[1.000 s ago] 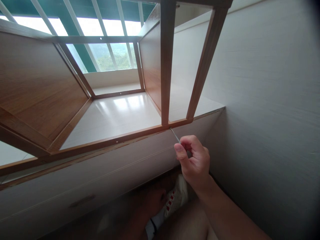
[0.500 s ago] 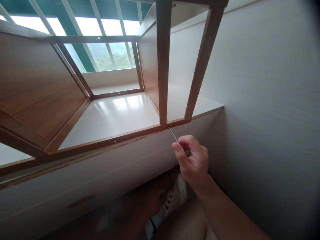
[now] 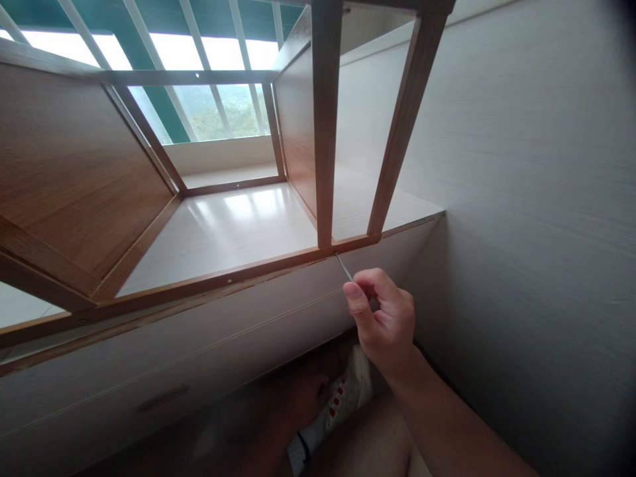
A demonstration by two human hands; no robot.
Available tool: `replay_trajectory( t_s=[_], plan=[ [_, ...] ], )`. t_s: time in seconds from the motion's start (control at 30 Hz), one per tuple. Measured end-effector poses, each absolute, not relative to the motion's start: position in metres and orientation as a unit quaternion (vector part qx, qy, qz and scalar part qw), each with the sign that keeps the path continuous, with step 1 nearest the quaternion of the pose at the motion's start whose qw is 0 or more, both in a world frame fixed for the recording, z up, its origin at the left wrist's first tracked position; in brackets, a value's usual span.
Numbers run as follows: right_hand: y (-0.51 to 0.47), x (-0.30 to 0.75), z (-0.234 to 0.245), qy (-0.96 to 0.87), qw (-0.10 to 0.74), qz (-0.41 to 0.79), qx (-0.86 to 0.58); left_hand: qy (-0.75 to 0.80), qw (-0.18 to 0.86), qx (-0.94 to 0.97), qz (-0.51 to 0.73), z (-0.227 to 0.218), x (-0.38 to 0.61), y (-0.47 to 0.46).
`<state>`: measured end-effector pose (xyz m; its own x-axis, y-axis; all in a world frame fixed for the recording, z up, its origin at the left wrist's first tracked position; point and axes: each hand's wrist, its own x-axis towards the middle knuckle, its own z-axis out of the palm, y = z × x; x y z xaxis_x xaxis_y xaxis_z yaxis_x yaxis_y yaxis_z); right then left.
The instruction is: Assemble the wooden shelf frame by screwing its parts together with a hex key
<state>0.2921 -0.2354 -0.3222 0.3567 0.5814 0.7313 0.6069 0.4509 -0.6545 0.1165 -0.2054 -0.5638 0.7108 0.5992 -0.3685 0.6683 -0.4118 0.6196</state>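
My right hand [image 3: 385, 311] pinches a thin metal hex key [image 3: 344, 267] between thumb and fingers. The tip of the key meets a hole in the bottom rail of a brown wooden frame [image 3: 325, 132], just below an upright post. My fingers cover the key's other end. Low in the shadow, my left hand [image 3: 309, 397] is curled closed beside a white shoe [image 3: 350, 387]; whatever it may hold is hidden. The frame has wood panels, such as the large left panel [image 3: 74, 172], and small holes along its rails.
The frame stands on a white ledge [image 3: 223, 232] with a worn front edge. A pale wall [image 3: 527, 165] closes off the right side. Behind the frame is a window with white bars [image 3: 193, 33]. Below the ledge runs a white front panel [image 3: 199, 358].
My right hand and the hex key have shifted only very slightly, with the tip still at the same hole. The frame and left hand look unmoved.
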Motion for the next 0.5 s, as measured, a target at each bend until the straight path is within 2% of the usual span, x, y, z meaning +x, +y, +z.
replay_trajectory(
  t_s=[0.5],
  plan=[
    [-0.2366, 0.2921, -0.3213, -0.569, 0.636, -0.003, -0.521, 0.386, 0.387, 0.836, -0.051, -0.5605, 0.1171, -0.2059]
  ],
)
